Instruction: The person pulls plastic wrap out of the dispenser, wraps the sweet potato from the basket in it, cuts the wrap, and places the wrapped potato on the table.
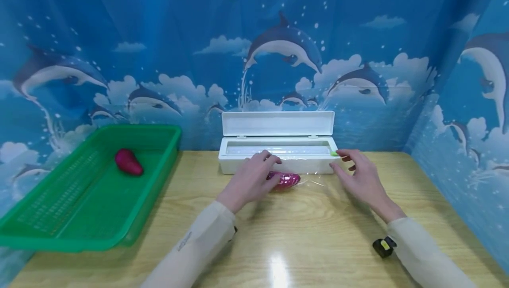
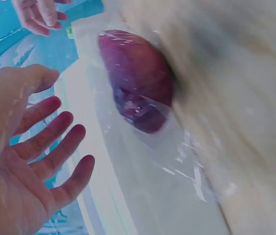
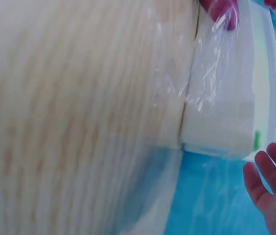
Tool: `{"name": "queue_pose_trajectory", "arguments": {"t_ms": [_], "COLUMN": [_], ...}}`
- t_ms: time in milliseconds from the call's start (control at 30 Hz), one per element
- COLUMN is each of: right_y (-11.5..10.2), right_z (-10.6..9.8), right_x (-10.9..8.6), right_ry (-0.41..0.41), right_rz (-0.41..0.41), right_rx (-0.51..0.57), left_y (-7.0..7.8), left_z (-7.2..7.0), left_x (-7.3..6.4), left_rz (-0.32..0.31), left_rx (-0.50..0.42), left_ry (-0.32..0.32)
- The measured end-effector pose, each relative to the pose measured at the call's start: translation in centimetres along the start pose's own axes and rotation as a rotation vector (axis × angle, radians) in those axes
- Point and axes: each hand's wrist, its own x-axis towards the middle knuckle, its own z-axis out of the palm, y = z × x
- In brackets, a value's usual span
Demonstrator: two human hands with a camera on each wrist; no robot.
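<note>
A green basket (image 1: 95, 204), between eight and nine o'clock, stands on the wood-grain counter (image 1: 318, 235); a dark-pink vegetable (image 1: 129, 162) lies at its two o'clock. A blue backdrop (image 1: 191, 23) with printed dolphins (image 1: 285, 40) and clouds (image 1: 415, 69) spans ten through three.

The person's arms (image 1: 195, 244) reach forward; the left hand (image 1: 251, 177) has its fingers spread and slightly bent, the right hand (image 1: 361, 178) its thumb and fingers parted.

Wears long cream sleeves (image 1: 195, 250) reaching the wrists; bears small dark lettering (image 1: 184, 241) on the left; carries boxy black device (image 1: 379, 250), yellow patch (image 1: 385, 245), at right cuff (image 1: 400, 228).
</note>
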Motion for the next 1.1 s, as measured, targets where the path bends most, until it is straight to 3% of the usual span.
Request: {"name": "queue_pose_trajectory", "arguments": {"t_ms": [267,433,767,1100], "right_y": [2.4,3.5,4.4,5.0], "right_z": [0.4,0.6,0.8,1.1], "right_x": [0.5,0.4,1.4,1.6], "right_ry": [-0.18,-0.256,-0.341,-0.349], "right_rz": [0.297,0.403,0.374,0.339], "right_rx": [0.144,0.198,0.217,0.202], "left_y": [1.0,1.7,2.6,3.2], "left_z": [0.5,1.4,2.9,4.4], "left_x": [4.2,6.4,9.3,10.9], "left_rz": [0.076,0.116,0.098,0.027], "left_rx": [-0.076,-0.098,-0.164,-0.258], "left_ry": [-0.018,-0.038,-0.061,-0.058]}}
